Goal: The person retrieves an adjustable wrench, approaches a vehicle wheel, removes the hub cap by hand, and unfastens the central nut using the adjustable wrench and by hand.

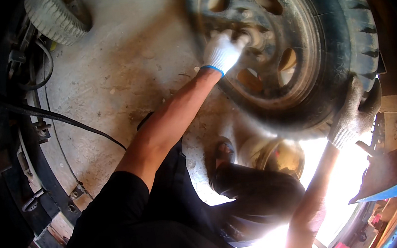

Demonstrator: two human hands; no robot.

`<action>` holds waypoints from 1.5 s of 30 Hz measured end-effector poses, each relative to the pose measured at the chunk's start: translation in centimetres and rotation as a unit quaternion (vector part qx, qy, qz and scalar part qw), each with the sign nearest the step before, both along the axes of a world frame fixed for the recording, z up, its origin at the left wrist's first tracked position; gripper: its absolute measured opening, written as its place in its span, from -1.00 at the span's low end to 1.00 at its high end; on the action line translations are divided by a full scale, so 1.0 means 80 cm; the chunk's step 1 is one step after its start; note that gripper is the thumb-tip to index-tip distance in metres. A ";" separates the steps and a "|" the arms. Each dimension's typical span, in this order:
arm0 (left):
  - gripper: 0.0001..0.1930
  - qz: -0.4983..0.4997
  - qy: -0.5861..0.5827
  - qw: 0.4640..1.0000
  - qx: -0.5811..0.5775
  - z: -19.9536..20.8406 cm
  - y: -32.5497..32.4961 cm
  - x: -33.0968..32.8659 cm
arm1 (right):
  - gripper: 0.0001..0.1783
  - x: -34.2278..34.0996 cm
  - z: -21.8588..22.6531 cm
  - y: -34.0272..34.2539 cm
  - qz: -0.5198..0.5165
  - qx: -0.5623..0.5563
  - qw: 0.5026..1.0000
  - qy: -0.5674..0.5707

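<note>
A large black-tyred wheel (338,45) with a dusty, slotted steel rim (293,75) stands in front of me at the upper right. My left hand (224,52), in a white knit glove with a blue cuff, reaches to the middle of the rim beside the round hub (253,39). Motion smears its fingers, so whether they hold anything there is unclear. At the tyre's lower right, my right hand (355,110), in a worn greyish glove, grips the outer tread edge with the thumb apart from the fingers.
Another small wheel (57,20) sits at the upper left. A dark frame with a black hose (66,119) runs down the left side. Below the large wheel lies a round, brassy metal piece (281,157). A blue-edged sheet (393,187) is at the right, near strong glare.
</note>
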State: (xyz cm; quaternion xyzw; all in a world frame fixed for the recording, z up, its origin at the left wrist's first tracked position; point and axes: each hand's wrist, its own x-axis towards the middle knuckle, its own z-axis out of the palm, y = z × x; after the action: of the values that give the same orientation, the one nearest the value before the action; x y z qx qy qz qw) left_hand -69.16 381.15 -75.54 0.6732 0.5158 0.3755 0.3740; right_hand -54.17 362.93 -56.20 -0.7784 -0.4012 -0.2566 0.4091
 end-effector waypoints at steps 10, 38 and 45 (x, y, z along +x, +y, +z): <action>-0.43 -0.007 0.026 0.998 -0.054 -0.008 0.008 0.000 | -0.04 0.000 0.001 0.002 -0.010 0.006 1.000 -0.028; -0.28 -0.034 0.125 0.991 -0.042 0.008 -0.005 -0.002 | -0.06 0.009 -0.005 0.000 -0.008 0.008 1.000 -0.022; -0.27 0.010 0.087 0.996 -0.010 -0.007 0.006 0.000 | -0.11 0.004 -0.002 0.003 0.000 0.014 0.999 -0.032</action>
State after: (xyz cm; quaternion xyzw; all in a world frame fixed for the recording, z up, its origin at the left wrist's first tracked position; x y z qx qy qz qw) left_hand -69.18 381.62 -76.10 0.6944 0.5565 0.3140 0.3310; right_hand -53.84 363.20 -56.37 -0.7641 -0.4103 -0.2872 0.4066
